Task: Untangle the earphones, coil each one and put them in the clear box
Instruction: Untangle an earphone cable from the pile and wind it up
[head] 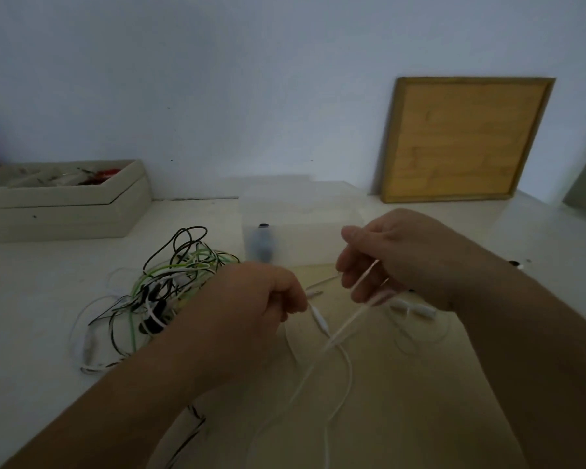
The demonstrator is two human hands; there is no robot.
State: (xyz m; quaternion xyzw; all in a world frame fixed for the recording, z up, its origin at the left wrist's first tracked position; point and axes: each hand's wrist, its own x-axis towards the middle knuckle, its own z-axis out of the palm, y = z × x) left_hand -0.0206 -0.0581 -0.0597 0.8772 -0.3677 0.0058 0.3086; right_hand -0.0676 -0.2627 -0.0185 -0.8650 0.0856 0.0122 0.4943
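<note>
White table (41,299), pale wall (217,79), wooden board (460,140).

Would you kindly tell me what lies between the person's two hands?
In the head view, a white earphone cable hangs in the gap between the left hand and the right hand, both gripping it, over a wooden board.

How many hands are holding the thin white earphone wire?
2. The left hand grips the thin white earphone wire beside the tangled pile of wires; the right hand pinches it before the clear plastic box.
</note>
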